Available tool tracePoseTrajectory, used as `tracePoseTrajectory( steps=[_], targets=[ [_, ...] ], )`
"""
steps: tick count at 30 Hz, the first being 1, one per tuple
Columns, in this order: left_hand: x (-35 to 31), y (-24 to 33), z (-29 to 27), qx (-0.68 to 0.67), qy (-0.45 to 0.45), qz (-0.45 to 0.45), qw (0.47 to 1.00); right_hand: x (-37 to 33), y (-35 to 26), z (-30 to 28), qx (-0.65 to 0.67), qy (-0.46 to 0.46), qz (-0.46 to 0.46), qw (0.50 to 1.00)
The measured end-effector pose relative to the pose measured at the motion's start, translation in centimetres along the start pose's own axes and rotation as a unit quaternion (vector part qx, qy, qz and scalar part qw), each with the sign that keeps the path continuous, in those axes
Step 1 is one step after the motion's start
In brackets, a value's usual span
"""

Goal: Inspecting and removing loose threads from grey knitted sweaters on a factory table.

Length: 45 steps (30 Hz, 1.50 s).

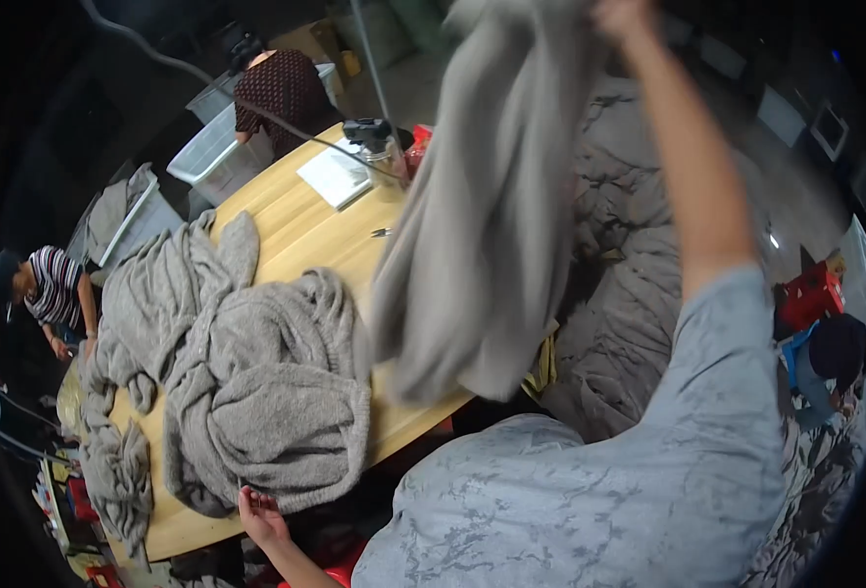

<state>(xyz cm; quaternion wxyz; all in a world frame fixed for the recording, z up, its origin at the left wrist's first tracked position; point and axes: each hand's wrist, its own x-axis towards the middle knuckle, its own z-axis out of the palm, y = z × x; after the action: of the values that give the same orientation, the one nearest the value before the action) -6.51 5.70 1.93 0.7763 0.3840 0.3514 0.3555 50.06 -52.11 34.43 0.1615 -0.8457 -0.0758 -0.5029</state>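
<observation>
High at the upper right, my right hand (pixel 624 22) grips the top of a long grey knit garment (pixel 492 206). The cloth hangs down in folds over the table's right edge, its lower end blurred. My left hand (pixel 261 514) is low at the table's near edge, fingers curled together. Something thin and dark seems to stick up from its fingertips, too small to name. Just beyond that hand lies a heap of grey knit garments (pixel 286 412), rumpled and overlapping along the left of the wooden table (pixel 276 240).
A white paper stack (pixel 335 174), a clear jar (pixel 384 162) and a small dark tool (pixel 382 232) lie on the table. More grey garments (pixel 619 323) are piled at right. Beyond stand white bins (pixel 219 157). Co-workers sit or stand at far side (pixel 286 98), left (pixel 58 289) and right (pixel 825 367).
</observation>
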Motion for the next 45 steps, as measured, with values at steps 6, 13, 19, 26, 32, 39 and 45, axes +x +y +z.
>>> tracePoseTrajectory(
  steps=[6, 13, 19, 26, 32, 39, 45],
  targets=[
    [-0.4, -1.6, 4.2, 0.008, -0.027, 0.014, 1.0, 5.2, 0.4, -15.1, 0.187, 0.175, 0.12, 0.959],
    [-0.8, -2.4, 10.2, 0.139, -0.104, 0.036, 0.984, -10.8, -13.0, -6.9, -0.013, -0.589, -0.112, 0.8],
    [-3.7, -0.8, 12.0, 0.48, -0.185, 0.253, 0.819, -16.0, -24.4, -18.2, 0.398, -0.418, -0.461, 0.675],
    [-5.8, 0.8, 16.0, 0.558, -0.205, 0.311, 0.742, -20.6, -33.4, -21.3, 0.39, -0.279, -0.51, 0.714],
    [-4.5, 2.3, 15.3, 0.555, -0.212, 0.334, 0.732, -28.2, -39.1, -22.5, 0.378, -0.233, -0.589, 0.676],
    [-1.0, 2.8, 11.8, 0.599, -0.123, 0.416, 0.673, -28.8, -43.8, -22.0, 0.357, -0.043, -0.712, 0.603],
    [0.5, 0.4, 8.3, 0.776, 0.002, 0.293, 0.559, -39.2, -44.0, -21.3, 0.322, -0.213, -0.787, 0.481]
  ],
)
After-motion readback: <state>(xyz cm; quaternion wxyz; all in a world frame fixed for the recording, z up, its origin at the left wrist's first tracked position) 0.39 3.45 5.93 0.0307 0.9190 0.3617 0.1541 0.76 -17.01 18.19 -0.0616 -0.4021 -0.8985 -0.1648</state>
